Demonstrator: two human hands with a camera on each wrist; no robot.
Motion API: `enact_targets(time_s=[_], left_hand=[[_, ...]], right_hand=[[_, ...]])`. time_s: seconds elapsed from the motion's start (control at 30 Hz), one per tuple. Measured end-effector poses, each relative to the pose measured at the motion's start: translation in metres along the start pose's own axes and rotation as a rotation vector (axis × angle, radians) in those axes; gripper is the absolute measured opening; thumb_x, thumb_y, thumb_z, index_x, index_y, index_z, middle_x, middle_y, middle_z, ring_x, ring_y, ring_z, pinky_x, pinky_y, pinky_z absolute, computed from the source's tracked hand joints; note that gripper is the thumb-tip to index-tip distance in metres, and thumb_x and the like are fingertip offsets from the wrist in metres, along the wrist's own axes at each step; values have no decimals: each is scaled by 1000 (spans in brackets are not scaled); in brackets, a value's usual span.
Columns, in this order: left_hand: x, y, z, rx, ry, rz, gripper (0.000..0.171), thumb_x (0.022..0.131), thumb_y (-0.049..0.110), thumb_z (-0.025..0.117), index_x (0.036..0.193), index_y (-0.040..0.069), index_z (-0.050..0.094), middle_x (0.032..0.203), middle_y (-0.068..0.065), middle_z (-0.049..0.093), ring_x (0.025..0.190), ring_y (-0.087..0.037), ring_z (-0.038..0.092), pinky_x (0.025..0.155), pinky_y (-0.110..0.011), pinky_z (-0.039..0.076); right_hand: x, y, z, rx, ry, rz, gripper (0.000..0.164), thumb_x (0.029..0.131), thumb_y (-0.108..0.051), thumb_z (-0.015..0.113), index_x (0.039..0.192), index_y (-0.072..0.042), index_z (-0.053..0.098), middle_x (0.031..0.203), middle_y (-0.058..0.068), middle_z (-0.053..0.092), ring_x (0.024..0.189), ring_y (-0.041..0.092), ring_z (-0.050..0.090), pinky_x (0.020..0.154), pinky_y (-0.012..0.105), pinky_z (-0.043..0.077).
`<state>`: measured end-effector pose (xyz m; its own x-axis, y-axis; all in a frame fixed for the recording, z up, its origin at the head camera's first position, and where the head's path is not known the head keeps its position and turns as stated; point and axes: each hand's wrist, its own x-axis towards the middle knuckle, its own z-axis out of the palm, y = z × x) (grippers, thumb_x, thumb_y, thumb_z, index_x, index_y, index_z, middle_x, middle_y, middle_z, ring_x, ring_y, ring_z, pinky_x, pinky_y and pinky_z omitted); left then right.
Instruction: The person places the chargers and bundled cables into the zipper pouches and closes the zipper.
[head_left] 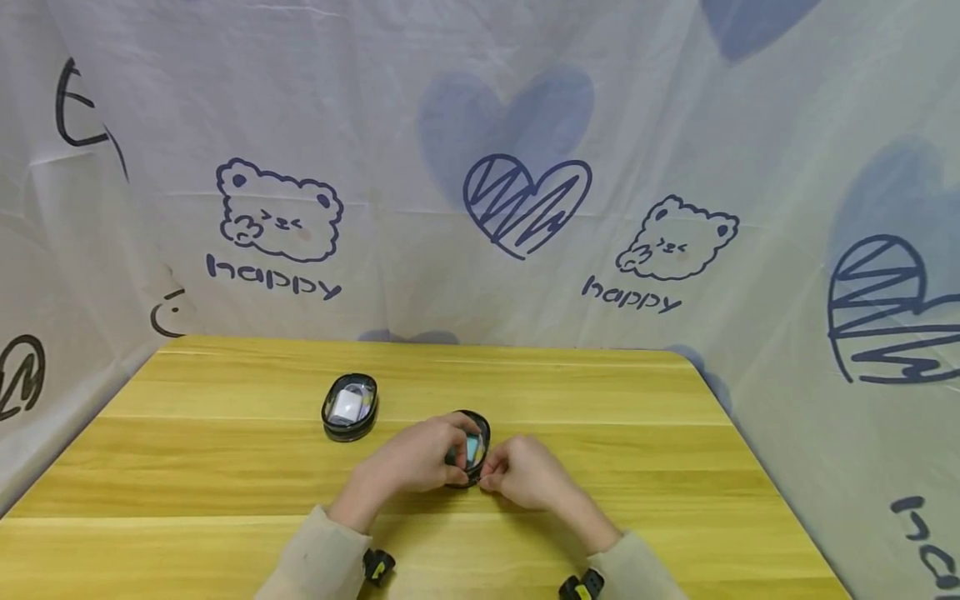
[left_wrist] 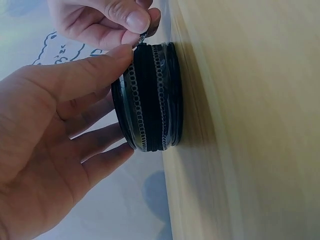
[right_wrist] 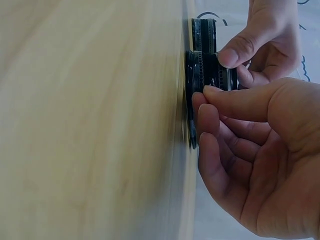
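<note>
A small oval zip case (head_left: 482,433) with clear sides and black trim rests on the table, something light blue inside it. My left hand (head_left: 431,454) grips its rim from the left, fingers over the top and thumb at the near end. In the left wrist view, the black zip band (left_wrist: 148,100) runs along the case's side wall between two rows of stitching. At the near end, my right hand (head_left: 528,473) pinches the zipper pull (left_wrist: 143,37) between thumb and forefinger. Those fingertips hide most of the pull in the right wrist view.
A second oval case (head_left: 350,407) with black trim and a white item inside stands to the left and farther back on the wood-grain table (head_left: 637,417). Behind the table's far edge hangs a pale cloth (head_left: 405,150) printed with hearts and bears.
</note>
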<state>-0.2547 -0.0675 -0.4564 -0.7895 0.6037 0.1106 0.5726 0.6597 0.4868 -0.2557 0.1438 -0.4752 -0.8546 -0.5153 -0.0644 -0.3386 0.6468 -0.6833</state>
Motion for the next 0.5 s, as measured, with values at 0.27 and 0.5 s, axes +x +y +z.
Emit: enact_targets(time_s=[0.27,0.5], left_hand=[[-1,2,0,-3,-14,-8,32,87,13,86,70,18,59,138,-6,63,99,-19,66,77,-28,51],[0,3,-1,6,-16,6,32,88,12,85,70,18,59,137,-7,62,101,-20,66,78,-28,52]], right_hand=[[-2,1,-1,-89,44,-25,17,91,-3,75,76,-12,73,66,-6,65,57,8,54,56,24,44],[-2,1,-3,-152,96,-13,19,90,-4,75,76,-16,73,68,-10,63,61,6,54,60,25,46]])
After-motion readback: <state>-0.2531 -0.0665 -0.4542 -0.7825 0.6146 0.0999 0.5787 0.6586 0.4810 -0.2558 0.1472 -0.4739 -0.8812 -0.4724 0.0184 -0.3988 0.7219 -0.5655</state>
